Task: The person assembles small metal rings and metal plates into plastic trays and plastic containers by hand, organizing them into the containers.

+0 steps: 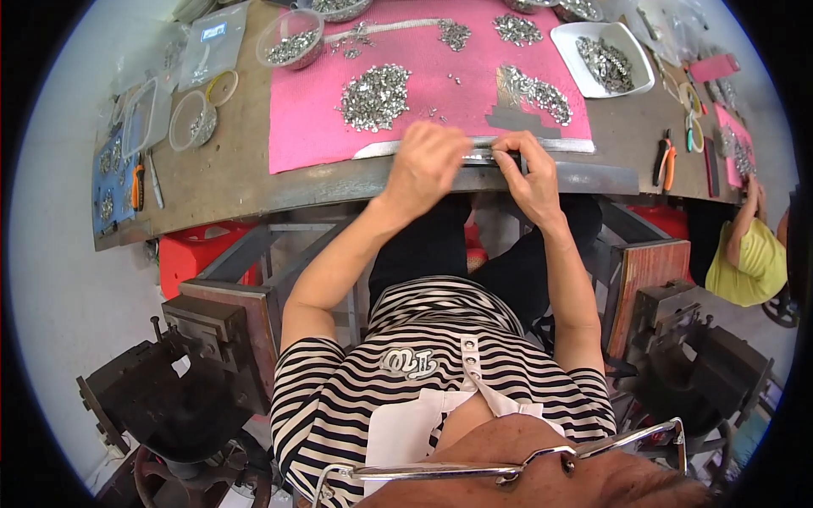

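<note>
My left hand (428,169) is at the front edge of the pink mat (305,110), its fingers curled and slightly blurred. Whatever lies in those fingers is hidden. Close by on the right, my right hand (533,178) pinches the end of a narrow dark strip (479,158) between thumb and fingers. Small shiny metal pieces show along this strip, between the two hands. It lies along the table's metal front edge (584,179), beside a whitish band (567,146) on the mat. Beyond my left hand is a large pile of small silvery metal parts (374,97).
More metal parts lie in piles (542,97), a clear tub (290,41) and a white dish (600,63). Orange-handled pliers (665,161) rest at the right, other tools (138,186) at the left. Another person in a yellow top (745,262) sits at far right.
</note>
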The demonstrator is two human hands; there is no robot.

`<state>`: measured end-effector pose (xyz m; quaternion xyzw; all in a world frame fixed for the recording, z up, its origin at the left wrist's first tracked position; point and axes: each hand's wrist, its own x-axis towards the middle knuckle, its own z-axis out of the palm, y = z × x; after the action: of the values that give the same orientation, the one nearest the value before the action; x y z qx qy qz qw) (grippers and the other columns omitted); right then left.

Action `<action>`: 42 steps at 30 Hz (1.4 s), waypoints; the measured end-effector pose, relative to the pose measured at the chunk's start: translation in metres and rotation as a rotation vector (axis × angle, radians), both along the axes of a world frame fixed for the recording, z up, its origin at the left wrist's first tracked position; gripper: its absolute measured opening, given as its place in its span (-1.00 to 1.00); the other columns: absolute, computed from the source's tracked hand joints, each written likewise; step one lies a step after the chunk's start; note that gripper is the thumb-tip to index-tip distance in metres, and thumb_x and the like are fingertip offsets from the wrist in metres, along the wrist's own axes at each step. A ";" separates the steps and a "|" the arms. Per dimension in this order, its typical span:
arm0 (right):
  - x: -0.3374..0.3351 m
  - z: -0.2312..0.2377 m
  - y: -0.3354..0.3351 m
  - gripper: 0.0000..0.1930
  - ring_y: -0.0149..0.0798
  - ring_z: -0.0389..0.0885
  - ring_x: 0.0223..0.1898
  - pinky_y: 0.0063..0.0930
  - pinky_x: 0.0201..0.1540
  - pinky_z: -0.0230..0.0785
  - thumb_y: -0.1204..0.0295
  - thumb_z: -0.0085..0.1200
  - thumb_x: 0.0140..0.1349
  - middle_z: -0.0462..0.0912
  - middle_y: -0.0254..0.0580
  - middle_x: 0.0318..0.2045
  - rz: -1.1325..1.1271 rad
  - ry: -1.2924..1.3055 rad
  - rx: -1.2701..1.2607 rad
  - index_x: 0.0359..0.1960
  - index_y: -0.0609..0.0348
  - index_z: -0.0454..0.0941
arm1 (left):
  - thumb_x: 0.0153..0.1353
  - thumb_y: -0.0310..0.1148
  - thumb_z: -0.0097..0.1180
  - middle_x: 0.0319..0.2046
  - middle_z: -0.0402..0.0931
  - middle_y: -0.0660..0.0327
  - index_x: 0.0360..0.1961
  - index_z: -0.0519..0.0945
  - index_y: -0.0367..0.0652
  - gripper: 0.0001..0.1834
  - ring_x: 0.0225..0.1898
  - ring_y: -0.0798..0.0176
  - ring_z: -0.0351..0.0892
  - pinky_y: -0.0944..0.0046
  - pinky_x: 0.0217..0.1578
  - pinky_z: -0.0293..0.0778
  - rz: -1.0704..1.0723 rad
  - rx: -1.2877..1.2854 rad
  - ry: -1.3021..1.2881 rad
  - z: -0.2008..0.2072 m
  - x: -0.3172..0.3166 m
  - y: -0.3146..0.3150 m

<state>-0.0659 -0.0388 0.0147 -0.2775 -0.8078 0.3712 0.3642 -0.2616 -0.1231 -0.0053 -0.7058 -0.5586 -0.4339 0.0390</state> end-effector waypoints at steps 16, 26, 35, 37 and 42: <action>-0.008 -0.012 -0.003 -0.88 -0.09 0.62 -0.18 -0.30 -0.05 0.42 0.66 0.23 0.16 0.63 -0.10 -0.26 0.008 -0.074 0.244 -0.28 0.27 0.58 | 0.18 -0.56 0.20 -0.21 0.64 0.11 -0.19 0.69 -0.29 -0.83 -0.13 0.01 0.60 0.11 -0.09 0.58 0.083 -0.291 0.147 0.001 -0.028 0.027; -0.001 -0.020 -0.004 -0.84 -0.12 0.62 -0.20 -0.31 -0.07 0.38 0.65 0.22 0.15 0.66 -0.16 -0.24 -0.047 0.018 0.252 -0.23 0.22 0.63 | 0.17 -0.63 0.13 -0.31 0.56 0.08 -0.23 0.65 -0.22 -0.84 -0.21 -0.03 0.56 0.06 -0.15 0.55 -0.070 -0.265 0.028 0.003 -0.036 0.035; 0.004 -0.029 -0.002 -0.92 -0.13 0.67 -0.21 -0.34 -0.07 0.46 0.60 0.22 0.22 0.70 -0.13 -0.27 -0.108 0.088 0.105 -0.26 0.26 0.65 | 0.23 -0.50 0.23 -0.36 0.59 0.17 -0.18 0.74 -0.20 -0.85 -0.38 0.29 0.56 0.30 -0.30 0.53 -0.018 -0.456 -0.290 0.019 -0.055 0.046; 0.005 -0.028 0.000 -0.94 -0.14 0.67 -0.20 -0.35 -0.07 0.46 0.58 0.21 0.25 0.70 -0.13 -0.27 -0.094 0.090 0.073 -0.26 0.26 0.65 | 0.23 -0.49 0.23 -0.31 0.63 0.17 -0.19 0.75 -0.17 -0.85 -0.36 0.32 0.58 0.33 -0.28 0.55 -0.005 -0.445 -0.328 0.026 -0.061 0.053; 0.006 -0.027 -0.002 -0.95 -0.15 0.67 -0.21 -0.36 -0.08 0.46 0.56 0.21 0.26 0.70 -0.13 -0.27 -0.085 0.094 0.062 -0.27 0.27 0.65 | 0.22 -0.50 0.20 -0.29 0.64 0.11 -0.22 0.74 -0.17 -0.86 -0.33 0.24 0.63 0.25 -0.25 0.58 0.227 -0.221 -0.184 0.029 -0.127 0.088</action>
<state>-0.0599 -0.0407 -0.0122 -0.2822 -0.7887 0.3426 0.4254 -0.3881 -0.0348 0.0240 -0.5955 -0.6802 -0.4254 -0.0417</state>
